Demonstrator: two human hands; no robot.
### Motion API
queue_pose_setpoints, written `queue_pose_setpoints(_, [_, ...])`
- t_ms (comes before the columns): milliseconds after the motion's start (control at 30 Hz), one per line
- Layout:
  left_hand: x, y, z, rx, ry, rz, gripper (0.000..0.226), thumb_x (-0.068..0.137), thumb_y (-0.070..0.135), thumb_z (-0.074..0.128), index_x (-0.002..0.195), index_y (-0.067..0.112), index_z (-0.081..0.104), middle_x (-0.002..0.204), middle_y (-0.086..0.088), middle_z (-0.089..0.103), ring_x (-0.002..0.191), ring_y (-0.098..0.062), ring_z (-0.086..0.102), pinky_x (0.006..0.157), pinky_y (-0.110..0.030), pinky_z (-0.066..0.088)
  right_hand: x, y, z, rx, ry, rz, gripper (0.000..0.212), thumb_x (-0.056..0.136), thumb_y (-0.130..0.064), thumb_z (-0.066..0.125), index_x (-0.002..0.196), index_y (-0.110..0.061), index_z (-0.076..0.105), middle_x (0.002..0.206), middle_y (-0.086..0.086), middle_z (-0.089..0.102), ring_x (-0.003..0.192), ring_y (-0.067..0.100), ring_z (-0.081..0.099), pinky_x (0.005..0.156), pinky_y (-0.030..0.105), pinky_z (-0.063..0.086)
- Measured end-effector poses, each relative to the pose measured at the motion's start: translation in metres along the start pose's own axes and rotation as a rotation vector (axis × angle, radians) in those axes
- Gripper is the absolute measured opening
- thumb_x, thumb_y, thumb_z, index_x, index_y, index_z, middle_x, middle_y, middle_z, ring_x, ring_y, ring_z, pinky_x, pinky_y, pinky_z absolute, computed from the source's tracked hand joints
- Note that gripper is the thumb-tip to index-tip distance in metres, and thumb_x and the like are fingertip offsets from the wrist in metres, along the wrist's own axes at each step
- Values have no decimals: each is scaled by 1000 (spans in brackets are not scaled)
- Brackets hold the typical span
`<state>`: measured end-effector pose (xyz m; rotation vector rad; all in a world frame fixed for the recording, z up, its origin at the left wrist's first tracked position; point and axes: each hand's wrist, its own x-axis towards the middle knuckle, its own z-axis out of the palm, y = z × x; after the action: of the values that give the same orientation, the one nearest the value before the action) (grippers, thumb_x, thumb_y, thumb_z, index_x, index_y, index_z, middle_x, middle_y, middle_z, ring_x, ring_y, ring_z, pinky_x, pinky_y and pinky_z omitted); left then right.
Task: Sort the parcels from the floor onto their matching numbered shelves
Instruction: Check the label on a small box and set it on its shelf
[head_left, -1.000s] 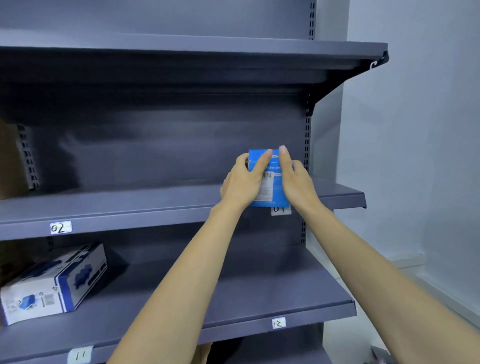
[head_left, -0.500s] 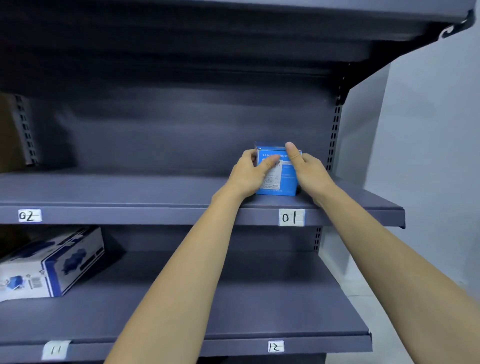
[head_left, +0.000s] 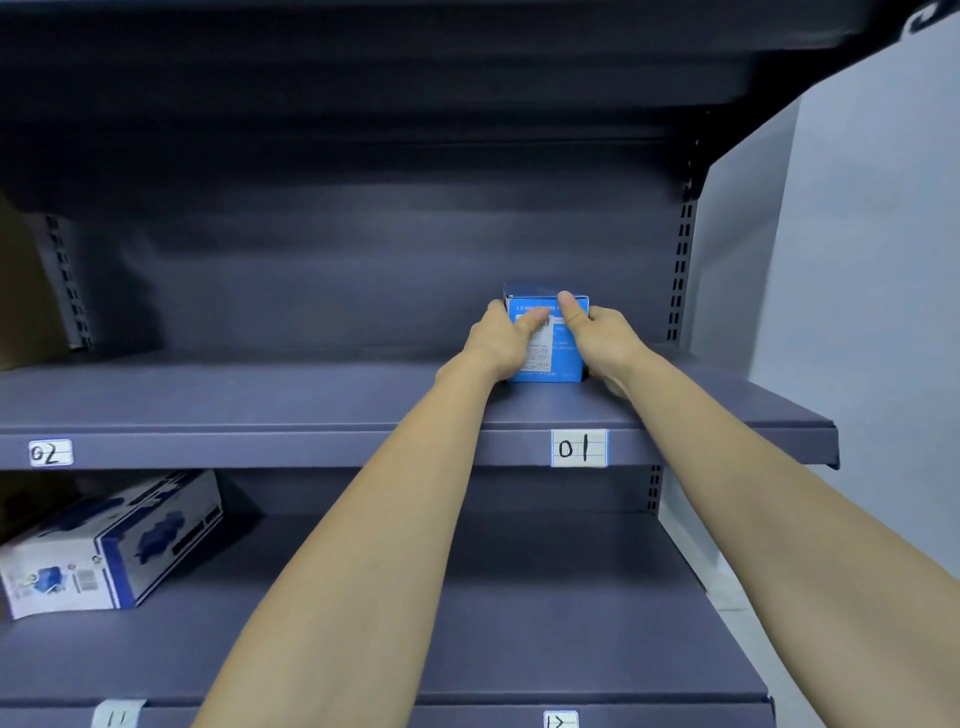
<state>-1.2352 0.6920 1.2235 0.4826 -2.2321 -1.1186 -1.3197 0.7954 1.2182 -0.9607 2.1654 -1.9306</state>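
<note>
A small blue box (head_left: 556, 358) with a white barcode label stands upright on the grey shelf (head_left: 311, 395), right above the label 01 (head_left: 578, 448). My left hand (head_left: 501, 340) grips its left side, thumb across the front. On the other side my right hand (head_left: 602, 340) holds the box, thumb up along the front face. Both arms reach forward from below.
Label 02 (head_left: 50, 452) marks the same shelf at the left. One shelf lower, a white and blue carton (head_left: 104, 551) lies above label 11 (head_left: 117, 716); label 12 (head_left: 560, 719) is at the right. A brown cardboard box (head_left: 21, 291) stands at far left. A pale wall (head_left: 872, 260) borders the right.
The blue box was carried up from in front of the shelf edge and set down on the shelf above label 01. Both hands stay on it.
</note>
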Motion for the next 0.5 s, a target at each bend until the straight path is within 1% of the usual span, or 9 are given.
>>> queue_pose_setpoints(167, [6,-8,8,-43,70,8,45,99,45,50,123,7,48,124,-10,57,99,-21,53,81,-30,40,8,11,3,-11,35,-33,31,101,-39,48,103,-9,55,96,2,63,74,8,59,60,20,46])
queue_pose_setpoints(200, [6,-9,10,-52,74,11,44,99,43,51,123,6,48,123,-10,57,97,-20,52,80,-29,39,9,12,3,-28,45,-37,33,101,-39,48,106,-8,54,100,4,63,77,9,59,63,21,47])
queue_pose_setpoints(267, [6,-10,11,-75,79,18,42,100,39,51,124,4,46,124,-10,57,95,-19,52,78,-27,38,10,14,3,-77,72,-38,43,101,-40,48,122,-2,50,115,7,61,92,17,61,78,28,50])
queue_pose_setpoints(300, [6,-9,11,-84,85,21,41,101,37,50,125,3,45,124,-10,56,95,-19,52,77,-26,38,11,15,4,-104,79,-30,49,101,-40,49,129,-1,45,121,8,58,99,20,59,84,31,49])
queue_pose_setpoints(333, [6,-8,12,-89,95,25,41,101,35,50,125,3,44,125,-10,56,96,-20,53,77,-26,38,11,15,4,-128,84,-23,52,101,-39,49,134,0,40,123,8,57,102,20,57,85,32,46])
queue_pose_setpoints(367, [7,-7,13,-84,107,26,41,101,35,50,126,2,44,128,-11,54,101,-22,54,79,-27,39,11,16,4,-147,86,-24,51,101,-37,50,134,0,39,123,8,56,101,20,56,83,30,44])
queue_pose_setpoints(433, [8,-7,16,-37,138,21,44,101,37,49,128,3,45,134,-16,47,117,-28,50,90,-32,40,10,18,5,-183,88,-32,42,102,-32,50,130,-2,41,117,6,55,97,18,54,79,28,42])
queue_pose_setpoints(467, [8,-7,16,-8,154,17,45,101,38,49,128,3,46,135,-18,43,123,-30,46,96,-36,38,9,18,5,-199,91,-36,37,102,-29,51,127,-3,44,116,6,56,97,18,55,79,28,43])
queue_pose_setpoints(500, [8,-6,17,12,167,16,45,100,39,50,128,4,47,136,-18,41,124,-31,44,99,-37,37,8,18,5,-211,95,-42,33,101,-27,52,125,-4,46,117,6,57,98,19,56,81,29,45])
